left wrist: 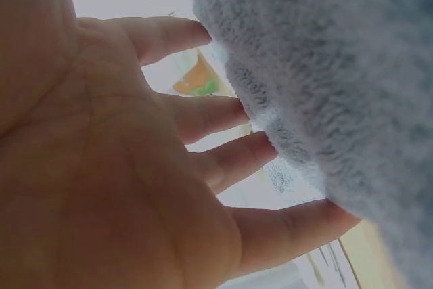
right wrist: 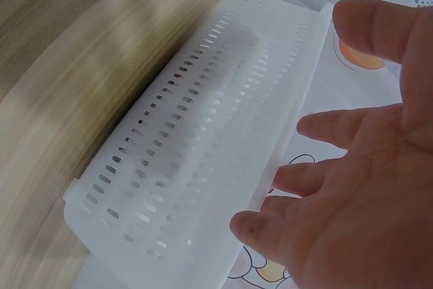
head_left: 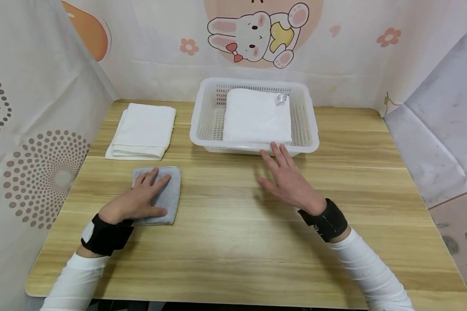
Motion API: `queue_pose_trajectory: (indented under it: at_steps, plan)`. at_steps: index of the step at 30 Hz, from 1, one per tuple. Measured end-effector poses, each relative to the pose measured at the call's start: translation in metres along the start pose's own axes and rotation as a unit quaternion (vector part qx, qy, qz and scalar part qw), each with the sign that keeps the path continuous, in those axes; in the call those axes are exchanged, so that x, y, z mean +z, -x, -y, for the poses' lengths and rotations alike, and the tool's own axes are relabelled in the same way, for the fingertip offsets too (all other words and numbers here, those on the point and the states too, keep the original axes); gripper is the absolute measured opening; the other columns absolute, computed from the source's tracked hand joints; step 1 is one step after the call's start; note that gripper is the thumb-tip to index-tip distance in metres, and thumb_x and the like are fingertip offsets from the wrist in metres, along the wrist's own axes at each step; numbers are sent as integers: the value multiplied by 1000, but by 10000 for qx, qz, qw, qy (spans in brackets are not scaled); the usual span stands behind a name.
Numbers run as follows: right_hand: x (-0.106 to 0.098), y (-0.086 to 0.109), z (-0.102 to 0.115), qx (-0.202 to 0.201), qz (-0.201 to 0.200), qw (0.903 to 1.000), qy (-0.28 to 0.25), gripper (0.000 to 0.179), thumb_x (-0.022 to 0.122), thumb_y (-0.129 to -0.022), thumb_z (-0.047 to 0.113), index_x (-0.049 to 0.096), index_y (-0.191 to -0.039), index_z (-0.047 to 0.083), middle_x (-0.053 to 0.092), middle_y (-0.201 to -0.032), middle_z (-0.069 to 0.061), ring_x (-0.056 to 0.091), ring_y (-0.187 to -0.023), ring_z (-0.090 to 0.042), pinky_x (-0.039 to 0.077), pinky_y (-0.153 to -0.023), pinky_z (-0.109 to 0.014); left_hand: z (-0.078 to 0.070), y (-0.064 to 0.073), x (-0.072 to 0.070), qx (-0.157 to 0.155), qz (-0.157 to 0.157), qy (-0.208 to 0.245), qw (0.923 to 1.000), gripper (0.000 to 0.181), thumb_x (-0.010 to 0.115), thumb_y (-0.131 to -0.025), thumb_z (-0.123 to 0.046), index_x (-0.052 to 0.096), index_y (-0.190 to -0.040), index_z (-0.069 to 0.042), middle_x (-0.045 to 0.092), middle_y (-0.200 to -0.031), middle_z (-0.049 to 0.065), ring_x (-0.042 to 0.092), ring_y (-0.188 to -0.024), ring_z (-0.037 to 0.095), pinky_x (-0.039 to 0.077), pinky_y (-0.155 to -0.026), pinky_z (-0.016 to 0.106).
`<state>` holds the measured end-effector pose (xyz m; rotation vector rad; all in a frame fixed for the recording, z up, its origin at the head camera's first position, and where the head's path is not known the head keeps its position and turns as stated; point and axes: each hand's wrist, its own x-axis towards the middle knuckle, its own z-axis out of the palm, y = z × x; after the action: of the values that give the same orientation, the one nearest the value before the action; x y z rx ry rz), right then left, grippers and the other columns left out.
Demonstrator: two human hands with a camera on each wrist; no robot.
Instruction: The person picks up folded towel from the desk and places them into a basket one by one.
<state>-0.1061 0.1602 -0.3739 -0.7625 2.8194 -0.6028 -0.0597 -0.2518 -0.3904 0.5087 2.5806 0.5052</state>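
My left hand (head_left: 142, 198) rests with spread fingers on a folded grey towel (head_left: 169, 190) at the left of the table. In the left wrist view the fingertips (left wrist: 260, 147) touch the fuzzy grey cloth (left wrist: 325, 86). My right hand (head_left: 292, 181) is held out, fingers extended, at the front rim of a white plastic basket (head_left: 196, 125). Its fingertips overlap the rim in the head view, and the right wrist view shows them beside the slotted basket wall (right wrist: 169, 140). A folded white towel (head_left: 257, 116) with a label lies inside the basket.
Another folded white cloth (head_left: 145, 129) lies behind the grey towel, left of the basket. The wooden table (head_left: 233, 259) meets a printed curtain (head_left: 155, 73) at the back, with fabric hanging on both sides too.
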Motion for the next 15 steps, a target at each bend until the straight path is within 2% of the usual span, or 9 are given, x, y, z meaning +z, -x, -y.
queue_pose_trajectory:
  at_steps: [15]
  plan:
    - [1,0,0,63,73,10000,-16,76,60,-100,31,22,-157,1,-1,-164,-24,-5,-151,-40,3,-121,-52,-1,-6,4,55,18,-202,9998,91,76,-87,-36,26,-156,-4,8,-157,37,14,-139,59,40,-89,74]
